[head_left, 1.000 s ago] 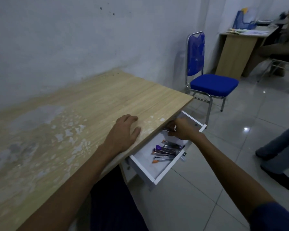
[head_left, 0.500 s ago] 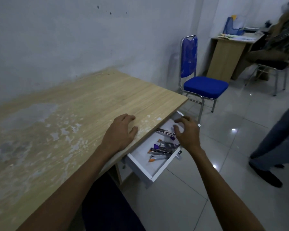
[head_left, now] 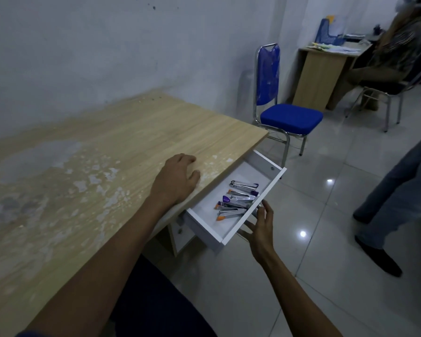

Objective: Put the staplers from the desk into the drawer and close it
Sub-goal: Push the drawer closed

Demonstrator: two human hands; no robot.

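Observation:
A white drawer (head_left: 267,189) stands pulled out from under the wooden desk (head_left: 102,152). Several metal staplers (head_left: 238,199) with purple and orange ends lie in a loose pile inside it. My left hand (head_left: 174,182) rests flat on the desk's front edge, fingers spread, holding nothing. My right hand (head_left: 260,227) is outside the drawer, its palm and fingers against the drawer's front panel near the knob. No stapler shows on the desktop.
A blue chair (head_left: 282,113) stands just beyond the desk's right end. Another person's legs and dark shoes (head_left: 384,251) stand on the tiled floor at right. A second desk (head_left: 323,69) with papers and a seated person are at the back right.
My right hand has come out of the drawer, leaving a stapler in the pile, and moved down to the drawer's outer front. My left hand has stayed put.

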